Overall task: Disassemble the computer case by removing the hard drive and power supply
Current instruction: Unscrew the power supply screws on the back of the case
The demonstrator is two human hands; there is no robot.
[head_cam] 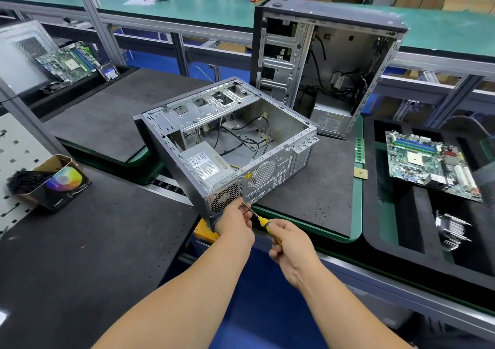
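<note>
Screwdriver at the rear corner of the open computer case

The right hand (290,244) grips a yellow-handled screwdriver (263,221); the left hand (235,221) pinches its shaft against the computer case (267,124) lying on a dark mat (321,188). The power supply (205,165) sits inside, a second case (334,22) upright behind.

An open computer case (227,140) lay on its side on a mat (321,188) at the middle of the bench, with the power supply (205,165) in its near corner and loose cables (241,140) behind that. A second case (321,62) stood upright just behind it to the right, and farther right a motherboard (431,161) lay in a tray (417,231), with a heatsink (451,231) nearer. At the left sat a box of screws (51,181), and far behind it another motherboard (68,62).
</note>
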